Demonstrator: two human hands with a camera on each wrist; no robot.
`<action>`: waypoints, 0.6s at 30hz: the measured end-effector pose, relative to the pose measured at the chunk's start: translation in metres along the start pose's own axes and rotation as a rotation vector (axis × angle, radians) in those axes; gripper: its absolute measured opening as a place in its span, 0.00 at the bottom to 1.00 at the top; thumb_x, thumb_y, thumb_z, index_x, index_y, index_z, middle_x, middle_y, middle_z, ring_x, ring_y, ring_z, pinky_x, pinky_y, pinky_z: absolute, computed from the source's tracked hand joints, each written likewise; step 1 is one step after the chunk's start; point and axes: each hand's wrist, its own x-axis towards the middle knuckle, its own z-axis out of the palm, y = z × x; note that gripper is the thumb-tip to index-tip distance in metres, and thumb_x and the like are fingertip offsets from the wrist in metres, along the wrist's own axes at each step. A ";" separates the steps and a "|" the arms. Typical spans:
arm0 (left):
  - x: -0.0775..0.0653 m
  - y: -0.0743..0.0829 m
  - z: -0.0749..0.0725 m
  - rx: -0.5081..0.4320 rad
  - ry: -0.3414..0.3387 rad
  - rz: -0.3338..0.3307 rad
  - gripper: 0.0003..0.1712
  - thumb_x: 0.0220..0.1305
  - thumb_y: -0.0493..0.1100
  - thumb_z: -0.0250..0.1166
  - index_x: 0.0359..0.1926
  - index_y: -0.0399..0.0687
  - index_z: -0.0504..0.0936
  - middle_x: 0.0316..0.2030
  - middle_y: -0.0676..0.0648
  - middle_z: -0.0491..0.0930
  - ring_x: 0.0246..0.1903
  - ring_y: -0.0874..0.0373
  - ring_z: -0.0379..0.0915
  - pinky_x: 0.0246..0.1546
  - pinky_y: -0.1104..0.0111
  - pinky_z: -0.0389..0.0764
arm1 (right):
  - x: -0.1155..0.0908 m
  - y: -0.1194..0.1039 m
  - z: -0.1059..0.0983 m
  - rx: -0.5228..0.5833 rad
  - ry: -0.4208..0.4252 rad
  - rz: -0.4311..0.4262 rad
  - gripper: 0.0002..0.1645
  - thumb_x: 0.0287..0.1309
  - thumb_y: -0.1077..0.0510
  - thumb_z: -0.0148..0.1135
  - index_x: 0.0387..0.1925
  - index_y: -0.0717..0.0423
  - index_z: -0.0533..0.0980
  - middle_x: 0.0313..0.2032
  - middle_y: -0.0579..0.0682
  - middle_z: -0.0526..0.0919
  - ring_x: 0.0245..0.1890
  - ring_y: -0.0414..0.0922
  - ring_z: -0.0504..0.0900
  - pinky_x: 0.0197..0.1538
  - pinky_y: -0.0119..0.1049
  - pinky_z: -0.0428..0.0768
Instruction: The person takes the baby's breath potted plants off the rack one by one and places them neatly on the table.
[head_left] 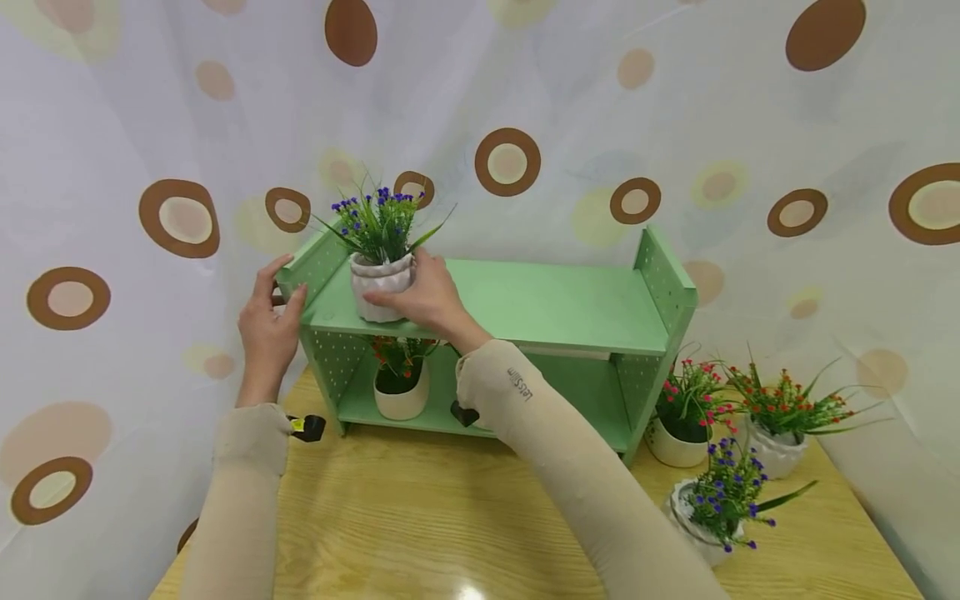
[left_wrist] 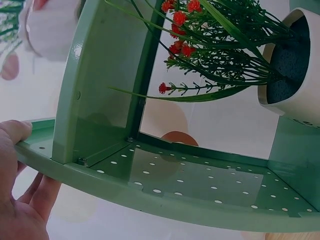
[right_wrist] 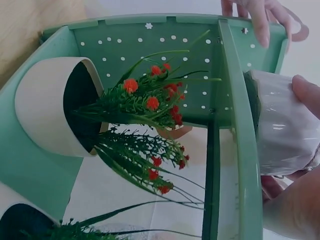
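Note:
My right hand (head_left: 438, 292) grips a white ribbed flower pot (head_left: 369, 287) with blue-purple flowers, thumb across its front and fingers round the far side. The pot is upright at the left end of the green shelf's top board (head_left: 555, 304), its base right at the board in the right wrist view. My left hand (head_left: 270, 333) holds the shelf's left side panel (left_wrist: 120, 187), thumb on one face and fingers on the other. Below, on the lower board, stands a cream pot (right_wrist: 47, 105) with red flowers. Beside it, a second cream pot (right_wrist: 17, 200) is partly out of frame.
On the wooden table (head_left: 390, 517), right of the shelf, stand a cream pot with pink flowers (head_left: 675, 442), a white pot with orange-red flowers (head_left: 776, 450) and a white pot with purple flowers (head_left: 701, 533). The shelf's right side panel (head_left: 667, 292) rises above the top board. A dotted curtain (head_left: 570, 100) hangs behind.

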 end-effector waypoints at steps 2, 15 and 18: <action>0.000 0.001 0.000 -0.004 -0.002 -0.009 0.27 0.77 0.51 0.59 0.73 0.68 0.71 0.57 0.37 0.83 0.47 0.39 0.82 0.35 0.74 0.71 | -0.002 0.002 -0.005 0.009 -0.009 0.002 0.47 0.56 0.38 0.75 0.67 0.57 0.66 0.63 0.59 0.73 0.65 0.54 0.72 0.61 0.49 0.77; 0.001 0.002 0.000 0.004 0.003 -0.018 0.27 0.77 0.52 0.59 0.73 0.70 0.70 0.58 0.39 0.83 0.47 0.41 0.81 0.35 0.76 0.71 | -0.006 0.018 -0.032 0.449 -0.074 0.144 0.49 0.61 0.45 0.74 0.75 0.52 0.60 0.62 0.56 0.75 0.60 0.51 0.78 0.64 0.49 0.77; 0.000 0.002 0.000 0.003 -0.001 -0.011 0.27 0.77 0.52 0.58 0.73 0.70 0.70 0.58 0.38 0.82 0.47 0.40 0.82 0.35 0.76 0.71 | -0.007 0.021 -0.038 0.579 -0.085 0.160 0.45 0.65 0.48 0.71 0.75 0.54 0.60 0.63 0.57 0.76 0.61 0.51 0.79 0.66 0.49 0.76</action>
